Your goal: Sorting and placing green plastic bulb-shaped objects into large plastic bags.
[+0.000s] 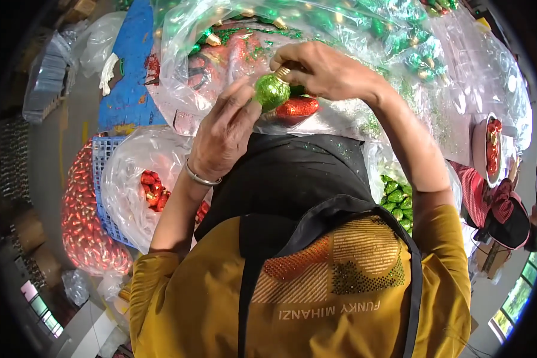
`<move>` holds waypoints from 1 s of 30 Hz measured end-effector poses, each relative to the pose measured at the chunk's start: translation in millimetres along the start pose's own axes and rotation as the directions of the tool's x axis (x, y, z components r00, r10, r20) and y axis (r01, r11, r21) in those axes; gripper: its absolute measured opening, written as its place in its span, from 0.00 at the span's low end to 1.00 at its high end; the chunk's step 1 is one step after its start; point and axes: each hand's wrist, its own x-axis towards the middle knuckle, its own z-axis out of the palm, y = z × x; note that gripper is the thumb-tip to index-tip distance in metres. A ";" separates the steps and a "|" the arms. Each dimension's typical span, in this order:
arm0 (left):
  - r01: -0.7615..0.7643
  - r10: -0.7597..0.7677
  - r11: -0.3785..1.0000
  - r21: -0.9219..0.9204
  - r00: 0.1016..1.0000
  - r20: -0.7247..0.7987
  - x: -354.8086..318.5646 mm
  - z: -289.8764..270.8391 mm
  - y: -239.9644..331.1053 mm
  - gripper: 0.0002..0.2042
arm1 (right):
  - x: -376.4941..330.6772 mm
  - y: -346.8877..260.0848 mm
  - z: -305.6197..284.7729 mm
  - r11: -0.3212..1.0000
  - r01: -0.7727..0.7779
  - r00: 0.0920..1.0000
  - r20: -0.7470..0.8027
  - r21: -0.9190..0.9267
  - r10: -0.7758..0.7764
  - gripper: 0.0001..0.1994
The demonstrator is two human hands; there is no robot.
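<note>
Currently, the left hand (pixel 225 124) holds the green bauble (pixel 271 93) and the right hand (pixel 334 74) pinches its gold cap (pixel 282 72), near the red ornament (pixel 298 107), so a loosened grip could drop it.

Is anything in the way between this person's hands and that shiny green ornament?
Nothing visible. The right hand pinches the green ornament by its gold cap; the left hand is close against it. A red glittery object shows beside it, not between.
</note>
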 end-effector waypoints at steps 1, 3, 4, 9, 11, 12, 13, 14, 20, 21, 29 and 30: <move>-0.014 0.013 1.000 -0.015 1.000 -0.018 -1.8 0.6 -2.5 0.10 | 6.5 -1.2 1.8 1.000 -0.002 1.000 0.005 0.006 0.002 0.11; -0.011 0.010 0.999 -0.030 1.000 -0.027 -2.3 0.3 -7.4 0.10 | 17.3 -1.6 4.5 0.999 0.020 0.999 -0.024 -0.044 -0.022 0.11; -0.013 0.011 0.999 -0.041 0.999 -0.043 -2.0 -0.2 -9.4 0.10 | 19.6 -1.4 6.1 0.997 0.030 0.999 -0.039 -0.069 -0.033 0.11; -0.017 0.008 0.992 -0.126 0.998 -0.068 -1.6 0.8 -19.3 0.09 | 22.7 9.2 8.3 0.998 0.055 0.998 -0.035 -0.032 -0.056 0.11; -0.029 0.022 0.990 -0.136 0.998 -0.058 -2.2 -0.8 -22.1 0.09 | 35.8 26.9 18.5 0.961 0.259 0.962 -0.064 -0.100 -0.266 0.12; -0.036 0.029 0.989 -0.142 0.998 -0.052 -2.6 -1.7 -23.0 0.09 | 38.5 33.3 25.6 0.925 0.355 0.927 -0.074 -0.137 -0.367 0.13; -0.042 0.035 0.988 -0.148 0.998 -0.050 -1.8 -1.3 -24.0 0.08 | 37.4 32.0 32.4 0.927 0.348 0.929 -0.080 -0.140 -0.361 0.13; -0.050 0.043 0.987 -0.150 0.998 -0.049 -0.6 -0.6 -24.2 0.08 | 35.1 29.2 41.4 0.904 0.309 0.925 -0.129 -0.296 -0.359 0.11; -0.028 0.023 0.988 -0.152 0.999 -0.036 2.2 -0.7 -22.2 0.08 | 29.6 21.8 38.7 0.863 0.221 0.907 -0.229 -0.455 -0.354 0.09; -0.036 0.032 0.988 -0.152 0.999 -0.034 4.5 -0.5 -22.6 0.09 | 31.0 22.2 36.1 0.863 0.218 0.907 -0.233 -0.456 -0.352 0.09; 0.077 -0.083 0.986 -0.146 0.996 -0.034 38.6 -30.9 -4.2 0.12 | -39.4 12.4 -6.2 0.980 0.195 0.810 -0.559 -0.030 -0.178 0.09; 0.076 -0.082 0.986 -0.147 0.996 -0.036 46.2 -30.8 -2.2 0.12 | -60.4 20.8 -6.3 0.990 0.127 0.801 -0.595 0.058 -0.068 0.10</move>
